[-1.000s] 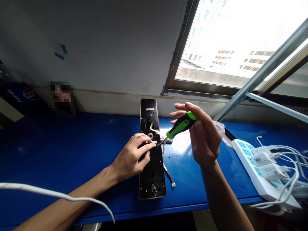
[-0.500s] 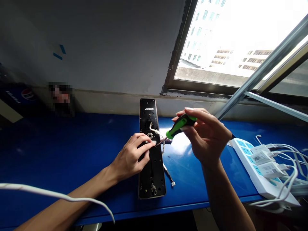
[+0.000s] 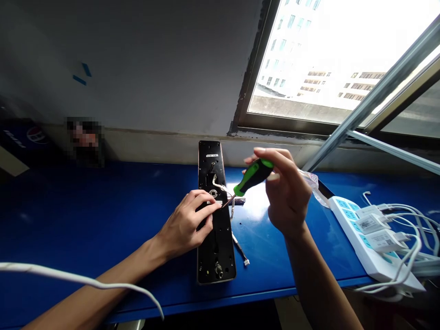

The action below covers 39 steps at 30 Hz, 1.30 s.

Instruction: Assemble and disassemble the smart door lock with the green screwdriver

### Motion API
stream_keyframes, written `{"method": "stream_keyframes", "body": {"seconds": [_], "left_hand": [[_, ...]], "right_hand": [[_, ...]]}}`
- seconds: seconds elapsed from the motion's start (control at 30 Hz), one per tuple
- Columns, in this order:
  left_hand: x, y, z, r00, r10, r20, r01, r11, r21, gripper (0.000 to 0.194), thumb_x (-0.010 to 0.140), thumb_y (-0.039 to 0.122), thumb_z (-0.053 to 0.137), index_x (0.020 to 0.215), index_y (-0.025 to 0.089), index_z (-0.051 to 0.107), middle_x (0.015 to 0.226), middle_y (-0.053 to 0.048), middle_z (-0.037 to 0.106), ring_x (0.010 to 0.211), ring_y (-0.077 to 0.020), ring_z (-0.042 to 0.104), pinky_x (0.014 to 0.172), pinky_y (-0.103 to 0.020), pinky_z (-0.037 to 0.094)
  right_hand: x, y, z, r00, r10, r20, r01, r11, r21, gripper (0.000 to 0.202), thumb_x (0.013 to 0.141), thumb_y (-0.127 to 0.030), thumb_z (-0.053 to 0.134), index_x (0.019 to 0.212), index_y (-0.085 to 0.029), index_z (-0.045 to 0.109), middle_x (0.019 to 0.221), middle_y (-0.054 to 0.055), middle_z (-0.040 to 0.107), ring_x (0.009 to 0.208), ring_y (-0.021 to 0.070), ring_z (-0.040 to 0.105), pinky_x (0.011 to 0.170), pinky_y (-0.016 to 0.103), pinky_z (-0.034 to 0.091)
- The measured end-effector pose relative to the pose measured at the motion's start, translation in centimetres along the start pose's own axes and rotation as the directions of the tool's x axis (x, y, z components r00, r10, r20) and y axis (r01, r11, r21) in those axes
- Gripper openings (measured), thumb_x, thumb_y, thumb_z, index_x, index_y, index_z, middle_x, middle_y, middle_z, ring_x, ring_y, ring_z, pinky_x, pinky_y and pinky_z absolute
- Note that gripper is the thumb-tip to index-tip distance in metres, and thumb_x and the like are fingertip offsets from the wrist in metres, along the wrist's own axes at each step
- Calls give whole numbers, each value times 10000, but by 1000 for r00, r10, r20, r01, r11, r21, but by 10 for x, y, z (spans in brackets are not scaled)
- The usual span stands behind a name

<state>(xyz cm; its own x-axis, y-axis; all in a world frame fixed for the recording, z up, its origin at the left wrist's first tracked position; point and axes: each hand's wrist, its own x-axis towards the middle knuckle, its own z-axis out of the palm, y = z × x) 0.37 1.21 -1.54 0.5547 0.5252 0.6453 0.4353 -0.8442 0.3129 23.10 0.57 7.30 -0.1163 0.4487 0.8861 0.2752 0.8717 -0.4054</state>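
A long black metal panel (image 3: 216,238), perhaps a door lock's plate, lies lengthwise on the blue table. My left hand (image 3: 192,219) rests over its middle from the left, fingers closed with their tips by the right edge; whatever they pinch is too small or hidden to make out. My right hand (image 3: 288,195) holds the green and black screwdriver (image 3: 253,176) by its handle. The tool slants down to the left, its tip at the panel beside my left fingertips. A white-sleeved cable (image 3: 220,185) comes out of the panel and hangs over its right side.
A white power strip (image 3: 357,233) with plugged-in adapters and cables stands at the right, near a clear plastic packet (image 3: 311,181). A white cable (image 3: 79,278) crosses the front left. A connector lead (image 3: 245,261) lies beside the panel. Metal bars (image 3: 360,107) slant before the window.
My right hand has shifted slightly left and its fingers have changed their position on the screwdriver handle. The left hand stays put on the panel. The view has moved slightly.
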Motion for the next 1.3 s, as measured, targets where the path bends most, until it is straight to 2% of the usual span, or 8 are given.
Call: {"method": "stream_keyframes", "body": {"seconds": [0.1,0.3,0.47,0.63,0.83,1.03,1.2,1.3], "left_hand": [[0,0,0,1000,2,10,-2,1000,10,369,963,60,565,1297,159,686,1188,-121,679,1202,-287,560,1022,-505,563],[0,0,0,1000,-8,13,8,1000,6,383,967,64,565,1319,168,674,1211,-122,674,1218,-291,558,1011,-506,568],[0,1,0,1000,1,6,-1,1000,19,355,964,66,571,1291,137,690,1196,-131,679,1205,-295,558,1015,-508,564],[-1,0,0,1000,-8,15,8,1000,22,377,966,68,571,1315,158,679,1217,-125,673,1214,-294,557,1009,-510,566],[1,1,1,1000,-5,7,5,1000,28,364,961,71,569,1296,152,686,1200,-123,674,1208,-293,557,1008,-494,563],[1,1,0,1000,-8,15,7,1000,27,352,968,78,566,1291,146,687,1204,-130,674,1207,-297,549,991,-504,568],[1,1,0,1000,-10,21,9,999,37,357,970,80,559,1294,154,688,1204,-129,676,1210,-299,552,992,-504,565],[1,2,0,1000,-4,13,4,999,37,340,969,79,560,1275,136,696,1195,-135,680,1199,-299,557,987,-499,567]], "right_hand": [[1,-1,1,995,22,94,-31,995,94,463,1051,-181,478,1478,-333,569,1371,80,676,1147,254,725,882,484,678],[0,3,0,995,-87,-48,87,996,-8,409,872,-279,813,1268,-349,737,970,33,656,867,206,675,689,397,666],[0,-1,2,994,9,105,-26,986,163,456,1052,-180,486,1461,-348,594,1351,84,668,1107,255,741,828,469,698],[0,1,0,998,-56,-32,57,997,44,407,857,-271,836,1248,-338,748,1002,30,685,845,192,717,694,380,689],[-1,-1,1,991,28,133,-52,981,185,474,1053,-177,482,1488,-345,562,1411,82,663,1172,270,728,872,497,690],[-3,5,2,994,-97,-58,97,995,12,490,804,-212,864,1262,-335,741,960,31,672,831,203,691,650,384,666],[-4,3,5,997,23,70,-33,988,148,428,1055,-225,492,1460,-336,575,1288,95,699,1077,253,740,792,464,696],[-3,2,4,999,-2,35,-2,993,121,422,990,-204,635,1387,-346,634,1138,57,733,914,217,766,718,417,705]]}}
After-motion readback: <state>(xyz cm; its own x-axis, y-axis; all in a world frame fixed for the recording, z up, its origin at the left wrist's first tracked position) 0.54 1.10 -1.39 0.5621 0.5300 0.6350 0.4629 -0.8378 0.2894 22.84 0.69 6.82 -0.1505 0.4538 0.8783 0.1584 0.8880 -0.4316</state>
